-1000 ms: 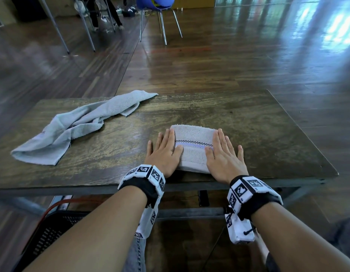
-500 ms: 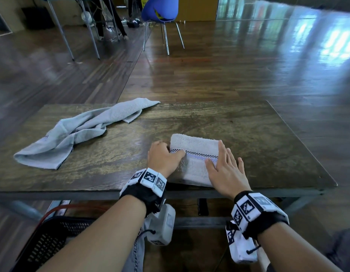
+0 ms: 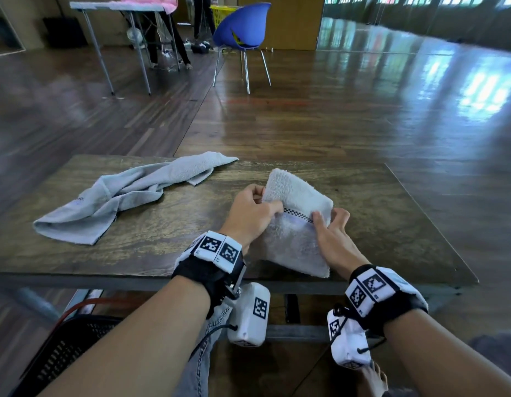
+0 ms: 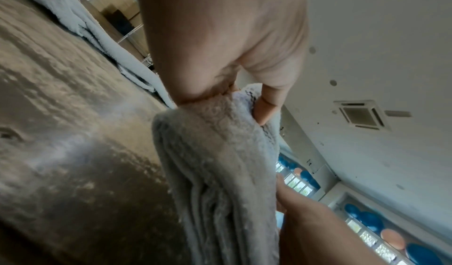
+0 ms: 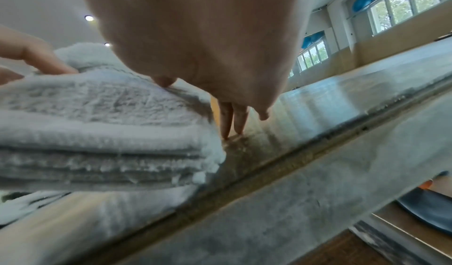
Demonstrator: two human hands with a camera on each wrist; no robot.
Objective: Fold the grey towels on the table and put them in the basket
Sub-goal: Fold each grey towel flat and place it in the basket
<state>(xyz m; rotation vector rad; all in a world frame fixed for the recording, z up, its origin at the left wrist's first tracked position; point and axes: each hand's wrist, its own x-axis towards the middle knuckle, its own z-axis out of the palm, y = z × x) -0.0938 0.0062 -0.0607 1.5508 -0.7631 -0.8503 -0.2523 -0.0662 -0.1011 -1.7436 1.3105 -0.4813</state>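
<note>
A folded grey towel [image 3: 294, 224] with a checked stripe is tilted up off the wooden table [image 3: 391, 213]; its near edge stays low by the table's front. My left hand [image 3: 261, 200] grips its left side, thumb on top and fingers beneath. My right hand [image 3: 330, 222] pinches its right edge, thumb on the stripe. The left wrist view shows the stacked layers of the folded towel [image 4: 220, 172] held by the left hand [image 4: 242, 99]. In the right wrist view the right hand's thumb [image 5: 164, 81] lies on the folded towel [image 5: 97, 124]. A second grey towel [image 3: 119, 202] lies crumpled at the table's left. The black basket [image 3: 62, 348] stands on the floor at lower left.
The table's front edge [image 3: 105, 279] runs just under my wrists. Beyond the table is wooden floor with a blue chair [image 3: 242, 27] and another table [image 3: 119, 7] far back. A red cable [image 3: 85, 303] runs near the basket.
Both hands went from lying flat on the folded towel to gripping its sides. The towel's far end has come up off the table and turned slightly.
</note>
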